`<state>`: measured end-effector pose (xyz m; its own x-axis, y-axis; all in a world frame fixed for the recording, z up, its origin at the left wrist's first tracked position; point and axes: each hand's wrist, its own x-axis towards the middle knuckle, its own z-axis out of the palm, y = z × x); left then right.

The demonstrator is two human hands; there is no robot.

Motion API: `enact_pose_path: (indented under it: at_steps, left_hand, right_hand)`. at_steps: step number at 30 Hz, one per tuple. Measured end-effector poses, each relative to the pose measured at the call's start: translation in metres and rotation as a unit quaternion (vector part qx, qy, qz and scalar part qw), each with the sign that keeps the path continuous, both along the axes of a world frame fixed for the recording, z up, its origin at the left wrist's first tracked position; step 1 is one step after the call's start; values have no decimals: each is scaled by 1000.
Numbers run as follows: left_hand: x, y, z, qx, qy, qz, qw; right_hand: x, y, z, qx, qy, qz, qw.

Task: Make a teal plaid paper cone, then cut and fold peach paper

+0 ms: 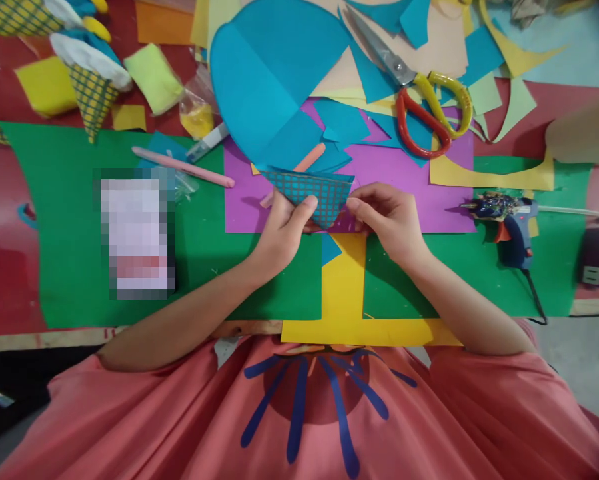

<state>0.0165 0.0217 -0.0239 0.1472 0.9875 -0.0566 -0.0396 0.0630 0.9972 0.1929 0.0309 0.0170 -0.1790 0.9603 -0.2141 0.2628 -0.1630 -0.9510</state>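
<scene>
A small blue paper cone [312, 189] with dark grid lines, its point toward me, is gripped in my left hand [290, 220], thumb on its front. Close by its right corner is my right hand [390, 219], with thumb and forefinger pinched together. What those fingertips hold, if anything, I cannot make out. Just behind the cone lie an orange marker-like stick [311, 158] and blue paper scraps. Under both hands is a purple sheet [419, 207], over a green sheet [239, 280].
Red-and-yellow-handled scissors [422, 110] rest on paper scraps. A large blue paper disc [259, 73] lies behind my hands. Right stands a glue gun [514, 227] with its cord; left are a pink pen [184, 167] and a blurred-out phone-like object [136, 233]. Checked paper cones [92, 93] sit back left.
</scene>
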Motion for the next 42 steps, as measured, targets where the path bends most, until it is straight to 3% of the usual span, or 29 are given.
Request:
enact_pose_path:
  at_steps: [5,22,25,29,32,36,42]
  left_hand:
    - [2,-3,0,-14,-53,-4,998]
    - [4,-5,8,10,-9,-27,1000]
    - [4,-3,12,6,-11,-60,998]
    - [1,1,14,-41,-57,-113,991]
    - [-1,6,16,-100,-125,-84,984]
    - [0,13,22,-185,-242,-47,951]
    - [1,18,31,-243,-275,-18,930]
  right_hand:
    - [-2,0,-3,1,50,-3,999]
    - [-3,-2,-8,12,144,-20,989]
    - [0,-2,-8,7,161,-23,987]
    - [10,2,-9,-34,213,-10,976]
    - [18,6,-9,-71,253,15,965]
    - [24,12,-6,-136,273,50,951]
    - [25,15,-6,-159,286,45,944]
